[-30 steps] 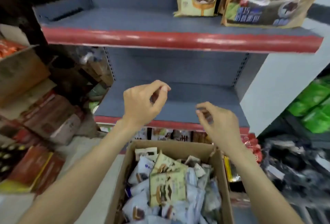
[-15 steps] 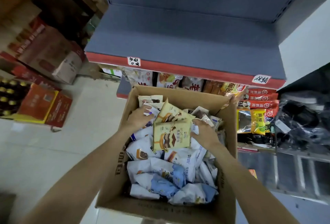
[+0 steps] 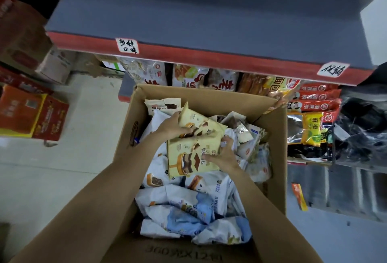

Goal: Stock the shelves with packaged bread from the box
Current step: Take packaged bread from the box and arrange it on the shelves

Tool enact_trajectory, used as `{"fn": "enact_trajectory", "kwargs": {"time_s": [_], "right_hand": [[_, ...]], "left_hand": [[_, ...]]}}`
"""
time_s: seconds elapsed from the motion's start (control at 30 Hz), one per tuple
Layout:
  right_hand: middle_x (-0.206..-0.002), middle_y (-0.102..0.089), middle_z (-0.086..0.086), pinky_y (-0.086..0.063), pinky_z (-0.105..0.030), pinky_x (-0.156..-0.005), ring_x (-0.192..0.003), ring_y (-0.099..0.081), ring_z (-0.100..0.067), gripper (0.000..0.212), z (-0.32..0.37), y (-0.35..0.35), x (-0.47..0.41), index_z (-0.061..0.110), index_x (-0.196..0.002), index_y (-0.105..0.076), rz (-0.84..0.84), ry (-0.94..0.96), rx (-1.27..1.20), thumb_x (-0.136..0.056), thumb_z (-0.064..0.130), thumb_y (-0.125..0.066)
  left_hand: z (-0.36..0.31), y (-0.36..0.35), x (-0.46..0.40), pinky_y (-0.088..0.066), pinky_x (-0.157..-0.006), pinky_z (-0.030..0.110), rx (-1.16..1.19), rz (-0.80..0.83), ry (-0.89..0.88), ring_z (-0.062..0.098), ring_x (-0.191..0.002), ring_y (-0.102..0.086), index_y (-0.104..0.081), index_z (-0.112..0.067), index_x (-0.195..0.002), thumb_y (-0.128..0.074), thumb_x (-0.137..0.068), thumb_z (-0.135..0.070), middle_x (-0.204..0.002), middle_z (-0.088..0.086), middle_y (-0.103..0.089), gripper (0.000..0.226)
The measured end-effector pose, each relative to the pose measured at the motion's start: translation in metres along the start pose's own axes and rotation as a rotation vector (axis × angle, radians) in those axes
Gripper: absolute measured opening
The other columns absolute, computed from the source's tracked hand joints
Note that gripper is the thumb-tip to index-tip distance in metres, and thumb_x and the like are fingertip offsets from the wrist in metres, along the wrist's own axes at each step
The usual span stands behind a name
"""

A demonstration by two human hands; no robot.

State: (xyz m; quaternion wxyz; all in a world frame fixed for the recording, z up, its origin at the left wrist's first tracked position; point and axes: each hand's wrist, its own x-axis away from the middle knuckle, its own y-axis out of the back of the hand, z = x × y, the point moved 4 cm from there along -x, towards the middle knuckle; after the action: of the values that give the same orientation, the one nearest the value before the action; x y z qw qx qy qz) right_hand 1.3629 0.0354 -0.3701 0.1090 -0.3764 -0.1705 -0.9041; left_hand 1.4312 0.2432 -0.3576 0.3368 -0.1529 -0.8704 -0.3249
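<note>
Both hands in open corrugated cardboard box [image 3: 274, 143] w/ crinkly white/blue bread bags: left hand [image 3: 171, 127] fingers curled on upper cream glossy cake-print pack [image 3: 201, 123], right hand [image 3: 225, 153] grips lower cream pack [image 3: 188, 158] near box's far edge; flat grey shelf [image 3: 188, 11], red-lipped, above; red cartons [image 3: 31, 114] left on floor.

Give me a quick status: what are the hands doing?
Left hand grips the upper cream bread packet. Right hand grips the front cream packet. Both inside the cardboard box. Nothing blocking.
</note>
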Motion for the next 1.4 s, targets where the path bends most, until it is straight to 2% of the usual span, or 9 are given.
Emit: {"fn": "enact_trajectory", "kwargs": {"time_s": [0.17,0.3,0.4,0.6,0.8,1.07,1.2,1.33,1.4], "right_hand": [[-0.110,-0.065,-0.004,-0.051,-0.040,-0.091,-0.107,-0.061,-0.021,0.055,-0.010,-0.002,0.013,0.007,-0.117,-0.058,0.011,0.029,-0.017,-0.070,0.023,-0.081],[-0.075,-0.067,-0.015,-0.049,-0.036,-0.062,-0.071,-0.064,-0.027,0.043,-0.007,0.015,0.043,-0.001,-0.083,-0.065,-0.166,0.214,0.007,-0.076,0.041,-0.072],[-0.056,-0.054,0.004,-0.037,-0.019,-0.050,-0.053,-0.053,-0.008,0.030,0.005,0.042,0.075,0.010,-0.071,-0.060,-0.350,0.372,0.145,-0.080,0.037,-0.069],[-0.072,-0.061,0.004,-0.033,-0.013,-0.048,-0.058,-0.052,0.000,0.009,0.065,0.093,0.149,0.010,-0.087,-0.068,-0.598,0.624,0.429,-0.087,0.019,-0.065],[-0.076,-0.070,0.001,-0.051,-0.036,-0.057,-0.060,-0.062,-0.020,0.015,0.150,0.132,0.221,0.014,-0.100,-0.067,-0.727,0.823,0.464,-0.088,0.022,-0.063],[-0.080,-0.070,0.003,-0.051,-0.043,-0.069,-0.075,-0.065,-0.021,0.011,0.256,0.184,0.297,0.017,-0.093,-0.068,-0.757,1.024,0.372,-0.089,0.024,-0.062],[-0.080,-0.066,0.014,-0.050,-0.024,-0.063,-0.074,-0.063,-0.004,0.006,0.307,0.212,0.336,0.028,-0.088,-0.063,-0.728,1.122,0.219,-0.088,0.022,-0.061],[-0.079,-0.063,0.017,-0.042,-0.005,-0.063,-0.070,-0.057,0.011,0.004,0.359,0.238,0.375,0.020,-0.089,-0.064,-0.767,1.247,0.149,-0.088,0.016,-0.062],[-0.081,-0.061,0.021,-0.038,0.000,-0.066,-0.074,-0.055,0.009,0.007,0.388,0.247,0.394,0.021,-0.094,-0.065,-0.803,1.302,0.162,-0.088,0.016,-0.062]], "left_hand": [[-0.003,-0.001,-0.005,-0.045,-0.095,0.038,-0.131,-0.047,-0.005,0.025,-0.115,-0.054,-0.030,-0.012,-0.141,-0.070,-0.079,-0.047,-0.128,0.006,-0.056,0.081],[-0.017,0.017,0.024,-0.046,-0.085,0.036,-0.016,-0.200,-0.137,0.026,-0.110,-0.057,-0.042,-0.009,-0.131,-0.064,-0.087,-0.035,-0.120,0.008,-0.059,0.056],[-0.023,0.042,0.072,-0.046,-0.083,0.032,0.172,-0.394,-0.220,0.019,-0.105,-0.058,-0.048,-0.013,-0.127,-0.059,-0.092,-0.033,-0.112,-0.001,-0.060,0.042],[-0.044,0.092,0.167,-0.046,-0.076,0.018,0.432,-0.619,-0.301,-0.001,-0.092,-0.060,-0.054,-0.023,-0.116,-0.054,-0.093,-0.036,-0.100,-0.015,-0.063,0.027],[-0.096,0.136,0.241,-0.044,-0.070,0.013,0.419,-0.782,-0.435,-0.012,-0.081,-0.058,-0.055,-0.040,-0.097,-0.053,-0.089,-0.050,-0.086,-0.030,-0.064,0.013],[-0.186,0.203,0.314,-0.043,-0.070,0.015,0.416,-0.959,-0.681,0.006,-0.092,-0.060,-0.038,-0.022,-0.137,-0.047,-0.096,-0.038,-0.106,-0.012,-0.060,0.045],[-0.232,0.232,0.349,-0.049,-0.090,0.026,0.641,-0.875,-0.897,-0.008,-0.100,-0.059,-0.029,-0.024,-0.139,-0.051,-0.097,-0.027,-0.116,-0.020,-0.057,0.047],[-0.275,0.260,0.376,-0.042,-0.104,0.046,0.754,-0.833,-1.013,0.013,-0.122,-0.053,-0.007,-0.031,-0.147,-0.054,-0.095,-0.023,-0.131,-0.011,-0.054,0.070],[-0.294,0.275,0.386,-0.049,-0.096,0.038,0.787,-0.841,-1.052,0.014,-0.120,-0.054,-0.012,-0.023,-0.143,-0.053,-0.095,-0.017,-0.131,-0.006,-0.053,0.063]]}}
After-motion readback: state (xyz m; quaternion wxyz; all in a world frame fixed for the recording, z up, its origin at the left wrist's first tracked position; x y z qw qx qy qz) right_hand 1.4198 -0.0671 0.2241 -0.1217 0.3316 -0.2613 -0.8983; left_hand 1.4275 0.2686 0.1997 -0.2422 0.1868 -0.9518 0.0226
